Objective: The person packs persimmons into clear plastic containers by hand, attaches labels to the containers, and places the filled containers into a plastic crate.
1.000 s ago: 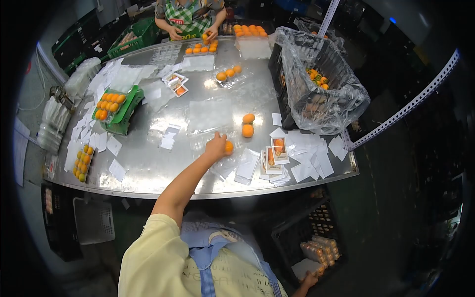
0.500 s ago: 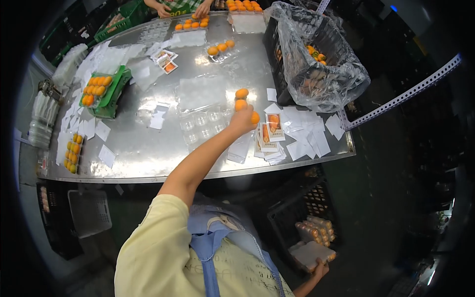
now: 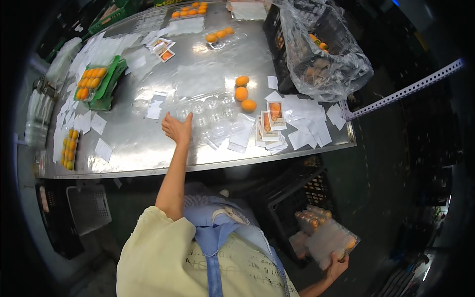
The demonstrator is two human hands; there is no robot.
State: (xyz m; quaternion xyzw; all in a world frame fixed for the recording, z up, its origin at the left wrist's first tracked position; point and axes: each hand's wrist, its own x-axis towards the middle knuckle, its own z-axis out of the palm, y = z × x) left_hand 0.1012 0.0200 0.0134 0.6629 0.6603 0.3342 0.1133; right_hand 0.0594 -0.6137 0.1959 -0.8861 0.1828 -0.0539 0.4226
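Note:
My left hand [image 3: 178,128] is over the metal table [image 3: 133,143], fingers apart and holding nothing, beside the left edge of a clear plastic tray [image 3: 213,116] with round hollows. Three orange fruits [image 3: 241,93] lie to the right of that tray. Low at the right, my right hand [image 3: 338,267] grips a fruit pack [image 3: 330,242] with a pale cover, above a black crate [image 3: 282,200] that holds other fruit packs [image 3: 312,218].
A plastic-lined black crate [image 3: 316,64] stands at the table's right end, near a perforated metal post [image 3: 405,89]. White cards [image 3: 307,119] and picture cards [image 3: 267,126] lie at the right. A filled pack rests on a green holder [image 3: 108,89] at the left.
My left hand moved the orange fruit right beside the other two, let go, and came back left. My right hand lifted the covered pack up and to the right. The view tilted down.

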